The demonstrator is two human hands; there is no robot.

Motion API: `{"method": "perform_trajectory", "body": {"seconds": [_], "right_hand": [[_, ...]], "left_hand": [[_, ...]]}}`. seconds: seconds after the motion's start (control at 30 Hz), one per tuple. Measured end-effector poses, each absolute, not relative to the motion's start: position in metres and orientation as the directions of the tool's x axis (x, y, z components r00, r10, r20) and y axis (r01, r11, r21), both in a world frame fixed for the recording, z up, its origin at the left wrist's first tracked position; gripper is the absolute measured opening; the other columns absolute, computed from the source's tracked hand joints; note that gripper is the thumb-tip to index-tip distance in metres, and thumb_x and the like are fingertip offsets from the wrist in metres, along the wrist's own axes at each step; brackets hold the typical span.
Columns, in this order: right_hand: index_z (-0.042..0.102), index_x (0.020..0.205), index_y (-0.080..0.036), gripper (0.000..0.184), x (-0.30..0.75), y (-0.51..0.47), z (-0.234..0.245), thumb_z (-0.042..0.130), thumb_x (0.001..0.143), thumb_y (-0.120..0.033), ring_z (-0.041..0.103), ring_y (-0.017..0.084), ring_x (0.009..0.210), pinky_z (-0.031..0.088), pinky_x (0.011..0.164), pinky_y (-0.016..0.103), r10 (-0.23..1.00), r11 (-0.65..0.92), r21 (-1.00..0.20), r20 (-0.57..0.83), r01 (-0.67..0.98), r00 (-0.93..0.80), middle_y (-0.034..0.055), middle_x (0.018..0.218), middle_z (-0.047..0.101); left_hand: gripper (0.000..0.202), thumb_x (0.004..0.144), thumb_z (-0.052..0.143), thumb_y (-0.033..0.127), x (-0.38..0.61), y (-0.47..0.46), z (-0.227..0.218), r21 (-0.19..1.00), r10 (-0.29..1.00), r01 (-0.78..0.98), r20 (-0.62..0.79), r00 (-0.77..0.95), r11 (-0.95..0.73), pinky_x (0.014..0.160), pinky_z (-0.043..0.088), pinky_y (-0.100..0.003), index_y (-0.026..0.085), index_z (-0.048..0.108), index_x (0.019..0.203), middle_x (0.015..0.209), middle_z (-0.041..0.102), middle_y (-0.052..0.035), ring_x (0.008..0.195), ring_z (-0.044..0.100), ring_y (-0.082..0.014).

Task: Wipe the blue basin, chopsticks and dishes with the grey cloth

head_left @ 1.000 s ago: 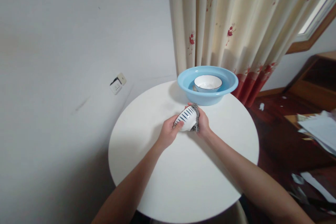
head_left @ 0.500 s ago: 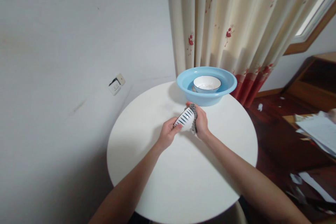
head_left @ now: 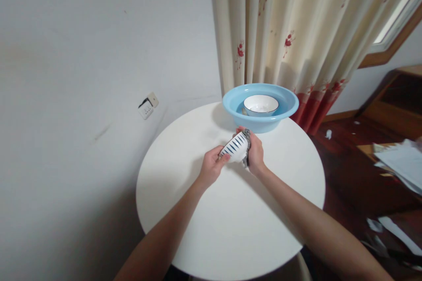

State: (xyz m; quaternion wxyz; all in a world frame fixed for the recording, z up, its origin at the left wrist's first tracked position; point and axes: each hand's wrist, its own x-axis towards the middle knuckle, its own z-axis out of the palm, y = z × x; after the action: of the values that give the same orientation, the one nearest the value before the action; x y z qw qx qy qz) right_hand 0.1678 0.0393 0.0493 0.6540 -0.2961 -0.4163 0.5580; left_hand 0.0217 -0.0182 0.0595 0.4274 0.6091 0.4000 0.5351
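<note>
A small white bowl with dark blue stripes is tilted on its side above the table. My left hand grips its left rim, thumb on the striped outside. Closed around a grey scrubber or cloth, my right hand presses it against the right side of the bowl. Whether the grey thing is a scouring pad or a knitted cloth, I cannot tell. The bowl's inside faces away from me, and the far fingers of both hands are partly hidden.
Behind my hands, a light blue basin stands on the round white table. Inside it are a larger white bowl and something thin at its left. A wall with a socket is left; a curtain hangs behind.
My right hand and the grey scrubber have shifted slightly right along the bowl, uncovering more of its stripes. My left hand keeps its grip.
</note>
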Motion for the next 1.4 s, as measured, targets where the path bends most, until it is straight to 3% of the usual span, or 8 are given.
{"method": "perform_trajectory", "body": {"seconds": [0.1, 0.23, 0.4, 0.63, 0.87, 1.07, 1.23, 1.4], "right_hand": [[0.069, 0.118, -0.022, 0.038, 0.171, 0.028, 0.055, 0.044, 0.097, -0.039, 0.055, 0.023, 0.121, 0.037, 0.111, 0.042, 0.798, 0.602, -0.797, 0.6, -0.047, 0.052, 0.0075, 0.126, 0.065], [0.067, 0.124, -0.024, 0.037, 0.171, 0.021, 0.06, 0.045, 0.097, -0.035, 0.053, 0.023, 0.123, 0.036, 0.111, 0.042, 0.686, 0.727, -0.681, 0.725, 0.084, -0.065, 0.007, 0.129, 0.063], [0.072, 0.109, -0.021, 0.034, 0.168, 0.036, 0.059, 0.048, 0.093, -0.039, 0.062, 0.022, 0.109, 0.044, 0.104, 0.04, 0.946, 0.312, -0.892, 0.323, -0.327, 0.022, 0.0056, 0.114, 0.071], [0.069, 0.105, -0.019, 0.028, 0.161, 0.041, 0.054, 0.052, 0.087, -0.033, 0.07, 0.019, 0.088, 0.057, 0.082, 0.032, 0.956, -0.284, -0.567, -0.103, -0.773, -0.275, 0.0035, 0.099, 0.076], [0.069, 0.114, -0.021, 0.036, 0.168, 0.031, 0.057, 0.048, 0.094, -0.041, 0.063, 0.023, 0.11, 0.046, 0.104, 0.042, 0.935, 0.344, -0.837, 0.345, -0.427, 0.077, 0.0064, 0.116, 0.071], [0.068, 0.123, -0.025, 0.036, 0.174, 0.02, 0.065, 0.047, 0.096, -0.035, 0.053, 0.023, 0.125, 0.034, 0.113, 0.044, 0.669, 0.743, -0.667, 0.739, 0.053, -0.073, 0.0066, 0.129, 0.064], [0.072, 0.11, -0.021, 0.035, 0.169, 0.033, 0.061, 0.05, 0.092, -0.041, 0.062, 0.023, 0.112, 0.045, 0.104, 0.04, 0.934, 0.342, -0.868, 0.356, -0.36, 0.028, 0.0063, 0.116, 0.071], [0.069, 0.106, -0.02, 0.03, 0.163, 0.036, 0.059, 0.052, 0.088, -0.037, 0.071, 0.021, 0.091, 0.057, 0.084, 0.036, 0.943, -0.313, -0.603, -0.107, -0.734, -0.315, 0.0043, 0.102, 0.076]], "left_hand": [[0.036, 0.083, 0.07, 0.048, 0.023, -0.018, 0.061, 0.954, 0.949, 0.026, 0.294, 0.115, -0.299, 0.065, 0.038, -0.025, 0.012, 0.064, 0.084, 0.074, 0.057, -0.0024, 0.071, 0.05, -0.0146], [0.036, 0.08, 0.072, 0.047, 0.021, -0.017, 0.059, 0.953, 0.948, 0.009, 0.301, 0.108, -0.303, 0.062, 0.035, -0.024, 0.013, 0.062, 0.08, 0.07, 0.052, 0.0002, 0.066, 0.044, -0.0125], [0.035, 0.082, 0.07, 0.047, 0.018, -0.015, 0.043, 0.955, 0.95, -0.105, 0.288, 0.117, -0.277, 0.065, 0.038, -0.025, 0.014, 0.063, 0.085, 0.075, 0.057, -0.002, 0.069, 0.049, -0.0143], [0.041, 0.078, 0.071, 0.054, 0.02, -0.011, 0.038, 0.911, 0.911, -0.093, 0.408, 0.054, -0.402, 0.063, 0.036, -0.024, 0.015, 0.062, 0.085, 0.077, 0.052, -0.0015, 0.071, 0.046, -0.0145], [0.035, 0.085, 0.067, 0.049, 0.017, -0.017, 0.059, 0.919, 0.916, 0.039, 0.386, 0.113, -0.392, 0.072, 0.04, -0.027, 0.014, 0.063, 0.092, 0.082, 0.058, -0.0042, 0.08, 0.052, -0.018], [0.034, 0.083, 0.069, 0.047, 0.021, -0.015, 0.048, 0.936, 0.93, -0.069, 0.352, 0.105, -0.346, 0.068, 0.038, -0.026, 0.014, 0.062, 0.084, 0.077, 0.055, -0.0021, 0.073, 0.048, -0.0148], [0.045, 0.072, 0.076, 0.056, 0.022, -0.012, 0.035, 0.928, 0.936, -0.176, 0.345, 0.065, -0.329, 0.065, 0.038, -0.026, 0.014, 0.062, 0.081, 0.073, 0.055, -0.001, 0.07, 0.048, -0.0145], [0.052, 0.066, 0.08, 0.059, 0.021, -0.011, 0.036, 0.932, 0.95, -0.19, 0.313, -0.004, -0.308, 0.064, 0.04, -0.026, 0.014, 0.065, 0.084, 0.077, 0.06, -0.003, 0.069, 0.051, -0.015]]}}
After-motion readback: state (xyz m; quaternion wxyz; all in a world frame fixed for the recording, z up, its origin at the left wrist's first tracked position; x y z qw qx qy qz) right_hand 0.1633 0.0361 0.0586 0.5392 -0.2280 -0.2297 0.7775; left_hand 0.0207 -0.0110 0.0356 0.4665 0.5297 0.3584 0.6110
